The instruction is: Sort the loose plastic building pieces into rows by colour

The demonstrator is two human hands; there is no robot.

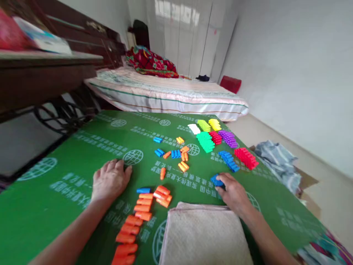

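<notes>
Your two hands work well apart over the green table [16, 221]. Your R hand [234, 191] is closed w/ thumb & fingers on a blue bundle [217, 180], prob. more than one pc., just beyond the folded cloth [205, 235]; whether the bundle is lifted or touching the surface, you can't tell here. Your L hand [110, 180] lies palm down, fingers loosely spread, nothing seen in it, though its underside is hidden. Step in hand, as judged: handling blue pcs. as one group; the next move seems to call for a steady pinch, pcs. kept parallel, w/ the blue row [228, 161] near at hand as a guide for alignment. Materials: the pcs. are short, rounded cylinders, smooth & prob. plastic, so apt to roll if loosened. At far R, ridged blocks of like pcs. lie side by side, incl. the green block [205, 142] & purple block [228, 138]. Mid-table, loose orange & blue pcs. [176, 154] lie scattered; nearer you, an orange row [128, 229] runs toward the bottom edge. The cloth is pale, matte, coarse-looking & roughly square; the tabletop is flat, w/ white printed characters & globe emblems.
</notes>
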